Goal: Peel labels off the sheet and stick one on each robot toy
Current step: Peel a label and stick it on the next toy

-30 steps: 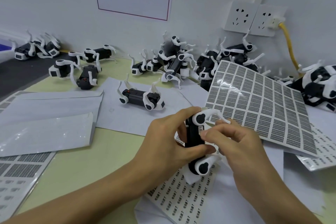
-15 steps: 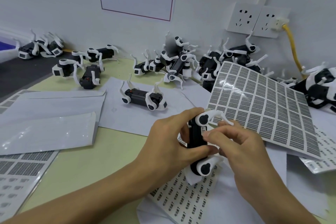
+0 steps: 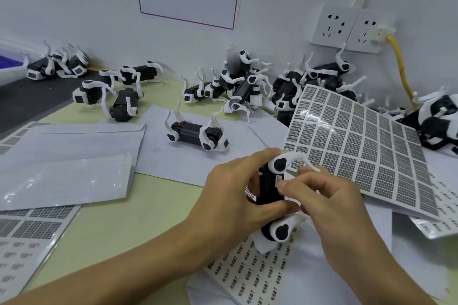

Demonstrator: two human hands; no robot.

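Boxy black-and-white robot toy, glossy plastic

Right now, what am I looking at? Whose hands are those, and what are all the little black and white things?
The camera sits on a person's head, looking down at their own hands. The left hand grips a small robot toy, black with white legs. The right hand has its fingertips at a small label on the toy's body. More robot toys lie on the table, many piled by the wall. A label sheet with grey squares leans to the right. Another sheet of tiny labels lies under the hands.
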